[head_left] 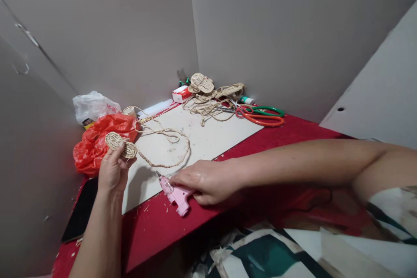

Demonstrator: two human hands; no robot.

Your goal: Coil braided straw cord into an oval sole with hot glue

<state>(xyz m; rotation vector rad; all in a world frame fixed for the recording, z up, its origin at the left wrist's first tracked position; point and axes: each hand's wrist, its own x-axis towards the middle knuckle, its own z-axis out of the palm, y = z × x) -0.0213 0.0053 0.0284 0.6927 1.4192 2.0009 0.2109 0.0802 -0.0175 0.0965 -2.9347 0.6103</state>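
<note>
My left hand (114, 167) pinches a small oval sole-shaped piece of braided straw (117, 144) above the left part of a white board (156, 145). From that piece a long straw braid (187, 150) runs off and curves across the board. My right hand (206, 178) is closed on a pink hot glue gun (178, 193) at the board's front edge. The gun's metal nozzle points up and left, toward the braid. Part of the gun's body is hidden by my fingers.
A red plastic bag (94, 143) and a white bag (94, 106) lie at the left, with a black phone (81, 210) in front. At the back are woven straw pieces (202, 83), a red-and-white box (181, 94), and scissors with red and green handles (265, 119). Grey panels (130, 30) enclose the table.
</note>
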